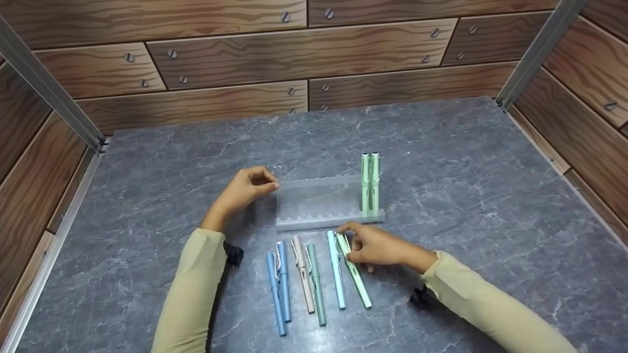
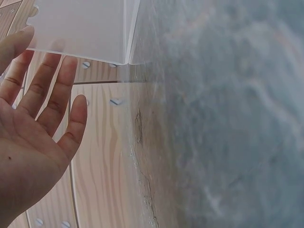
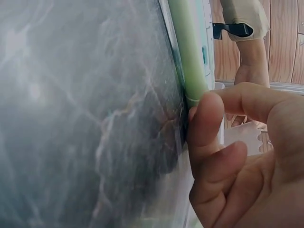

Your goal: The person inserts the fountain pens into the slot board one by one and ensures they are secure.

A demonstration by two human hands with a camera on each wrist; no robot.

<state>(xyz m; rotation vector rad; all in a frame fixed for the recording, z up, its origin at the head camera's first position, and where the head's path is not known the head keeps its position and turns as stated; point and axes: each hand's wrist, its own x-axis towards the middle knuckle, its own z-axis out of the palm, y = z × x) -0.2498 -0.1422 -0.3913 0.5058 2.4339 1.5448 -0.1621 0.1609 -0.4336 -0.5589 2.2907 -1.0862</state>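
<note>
A light green plastic pen (image 1: pixel 357 281) is pinched near its cap by the thumb and first finger of the right hand (image 1: pixel 378 245), with the other fingers bent in. Its bottom end seems to be rested on the grey marbled table (image 1: pixel 456 206); whether its cap is lifted cannot be told. The far left corner of the clear plastic rack with a notched front (image 1: pixel 314 201) is lightly pinched by the left hand (image 1: pixel 241 189), whose little finger is left loose. Two standing light green pens (image 1: pixel 376 193) are held side by side at the rack's right end. Left of the pinched pen, a pale blue pen (image 1: pixel 338 280), a dark green pen (image 1: pixel 317 288), a pinkish grey pen (image 1: pixel 304 279) and two blue pens (image 1: pixel 285 291) are laid flat on the near side. The step in hand seems to be the picking up of a third green pen while the rack is steadied. Next, a lift and an upright turn seem to be needed, so the pen can be set in a free notch without the pale blue one being bumped.
</note>
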